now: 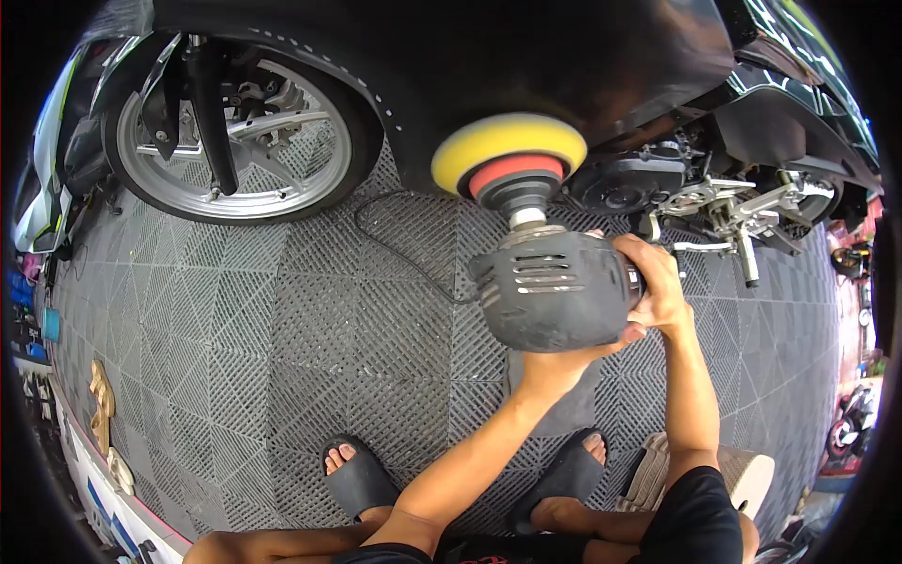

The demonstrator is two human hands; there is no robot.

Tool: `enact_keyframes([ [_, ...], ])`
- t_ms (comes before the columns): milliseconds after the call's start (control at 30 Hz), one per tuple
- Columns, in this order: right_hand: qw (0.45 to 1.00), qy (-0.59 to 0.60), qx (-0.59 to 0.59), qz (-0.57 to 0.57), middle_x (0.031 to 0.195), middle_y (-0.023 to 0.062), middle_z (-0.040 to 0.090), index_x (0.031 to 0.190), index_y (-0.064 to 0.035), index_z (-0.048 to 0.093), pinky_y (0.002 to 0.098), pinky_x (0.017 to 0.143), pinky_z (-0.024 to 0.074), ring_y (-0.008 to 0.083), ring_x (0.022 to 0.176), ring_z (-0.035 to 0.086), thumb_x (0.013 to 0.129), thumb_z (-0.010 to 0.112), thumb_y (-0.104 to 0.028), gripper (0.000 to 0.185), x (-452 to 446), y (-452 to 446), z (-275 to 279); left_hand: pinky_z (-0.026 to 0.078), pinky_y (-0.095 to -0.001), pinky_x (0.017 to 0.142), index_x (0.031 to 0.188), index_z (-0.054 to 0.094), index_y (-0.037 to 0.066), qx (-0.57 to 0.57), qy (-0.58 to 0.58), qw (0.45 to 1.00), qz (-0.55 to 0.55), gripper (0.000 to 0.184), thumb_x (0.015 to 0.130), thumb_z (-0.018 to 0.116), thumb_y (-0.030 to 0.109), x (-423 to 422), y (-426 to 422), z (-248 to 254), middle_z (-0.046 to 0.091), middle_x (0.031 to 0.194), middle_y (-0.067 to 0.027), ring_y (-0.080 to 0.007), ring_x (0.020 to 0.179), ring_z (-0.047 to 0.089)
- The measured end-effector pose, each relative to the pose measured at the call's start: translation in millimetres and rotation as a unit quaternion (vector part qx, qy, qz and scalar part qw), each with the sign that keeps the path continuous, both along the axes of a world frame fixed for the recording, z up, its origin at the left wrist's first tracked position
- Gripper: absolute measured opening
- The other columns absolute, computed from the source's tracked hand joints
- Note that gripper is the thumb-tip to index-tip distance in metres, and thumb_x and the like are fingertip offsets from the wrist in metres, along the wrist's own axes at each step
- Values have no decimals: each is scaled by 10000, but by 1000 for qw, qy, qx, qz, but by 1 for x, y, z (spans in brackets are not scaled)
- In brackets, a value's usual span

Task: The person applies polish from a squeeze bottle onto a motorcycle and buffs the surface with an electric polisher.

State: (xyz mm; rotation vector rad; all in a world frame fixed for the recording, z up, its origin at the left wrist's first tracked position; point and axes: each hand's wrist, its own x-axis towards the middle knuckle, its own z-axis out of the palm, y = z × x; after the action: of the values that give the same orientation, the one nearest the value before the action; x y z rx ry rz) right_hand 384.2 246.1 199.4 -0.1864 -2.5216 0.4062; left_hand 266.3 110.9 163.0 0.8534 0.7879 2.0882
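In the head view I hold a dark grey electric polisher point(554, 291) in front of me. Its round yellow foam pad point(507, 141), on a red and black backing plate, rests against or very close to a black motorcycle body panel point(526, 56). My right hand point(658, 282) is closed around the right end of the polisher's body. Below the housing is my left hand point(559, 368), supporting the tool, with most of its fingers hidden behind it. A thin black cord point(404, 249) shows to the left of the polisher.
The motorcycle's front wheel point(244, 141) stands at upper left. Its engine point(625, 183) and metal footrest bracket point(723, 207) are on the right. Grey floor tiles point(216, 348) lie below. A rolled beige mat point(752, 484) is by my right leg; brown sandals point(101, 404) lie far left.
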Motion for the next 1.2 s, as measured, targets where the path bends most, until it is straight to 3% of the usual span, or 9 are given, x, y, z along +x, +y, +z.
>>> enact_keyframes([
  [133, 1000, 20, 9, 7, 991, 218, 651, 1074, 82, 577, 402, 737, 546, 369, 848, 673, 594, 784, -589, 850, 13, 5, 17, 510, -317, 829, 1105, 598, 24, -29, 25, 999, 5, 551, 661, 890, 168, 11, -8, 24, 639, 1042, -56, -176, 926, 614],
  [200, 999, 41, 15, 5, 1005, 227, 653, 1076, 93, 580, 399, 743, 543, 368, 855, 678, 638, 757, -545, 794, 23, 11, 19, 500, -322, 850, 1152, 561, 22, -50, 20, 998, -39, 612, 652, 892, 145, 22, -14, 22, 625, 1069, -75, -185, 955, 606],
  [367, 991, 22, -84, -103, 1040, 247, 656, 1138, 109, 569, 390, 761, 537, 365, 867, 685, 745, 693, -393, 649, 46, 9, 5, 467, -342, 910, 1260, 453, 13, -120, 236, 964, 0, 778, 624, 891, 106, 22, -20, 33, 578, 1155, -109, -207, 1046, 573],
  [467, 996, 28, -21, -78, 1052, 247, 653, 1143, 102, 569, 391, 770, 538, 370, 874, 682, 750, 693, -415, 661, 39, 12, -2, 456, -347, 939, 1286, 429, 11, -102, 194, 976, -9, 833, 605, 899, 107, 12, -13, 21, 561, 1191, -112, -206, 1089, 558],
  [567, 998, 34, 36, -28, 1039, 232, 650, 1130, 70, 563, 411, 776, 541, 380, 887, 671, 648, 779, -470, 755, 17, 8, -4, 461, -353, 943, 1261, 497, 21, -11, 163, 986, -17, 802, 604, 913, 222, -6, 2, 5, 564, 1228, -96, -196, 1110, 541],
  [667, 1000, 27, 12, -8, 1025, 209, 648, 1092, 57, 566, 424, 781, 542, 370, 897, 663, 524, 842, -493, 837, 0, 7, -21, 403, -391, 1032, 1333, 396, 42, 27, 80, 995, -46, 922, 600, 916, 247, -22, 8, -13, 486, 1347, -106, -228, 1222, 459],
  [733, 999, 2, 38, -29, 1012, 204, 648, 1063, 50, 581, 422, 790, 541, 364, 891, 662, 507, 843, -467, 803, -12, 3, -26, 410, -397, 1027, 1330, 393, 47, 48, 132, 990, -21, 921, 594, 918, 224, -37, 14, -31, 491, 1343, -107, -226, 1225, 462],
  [900, 998, -5, 57, -31, 979, 178, 655, 1041, 14, 577, 423, 786, 543, 350, 865, 663, 554, 847, -356, 668, -33, 2, -48, 423, -428, 1048, 1335, 407, 112, 41, -83, 988, -125, 891, 599, 906, 155, -52, 15, -68, 477, 1373, -135, -243, 1242, 478],
  [1200, 996, -43, 52, -56, 965, 131, 642, 1069, -31, 576, 404, 711, 533, 331, 821, 651, 629, 802, -464, 658, -59, -1, -80, 310, -506, 1117, 1372, 423, 200, 23, -183, 964, -189, 910, 593, 892, 162, -82, 15, -119, 404, 1454, -133, -301, 1350, 373],
])
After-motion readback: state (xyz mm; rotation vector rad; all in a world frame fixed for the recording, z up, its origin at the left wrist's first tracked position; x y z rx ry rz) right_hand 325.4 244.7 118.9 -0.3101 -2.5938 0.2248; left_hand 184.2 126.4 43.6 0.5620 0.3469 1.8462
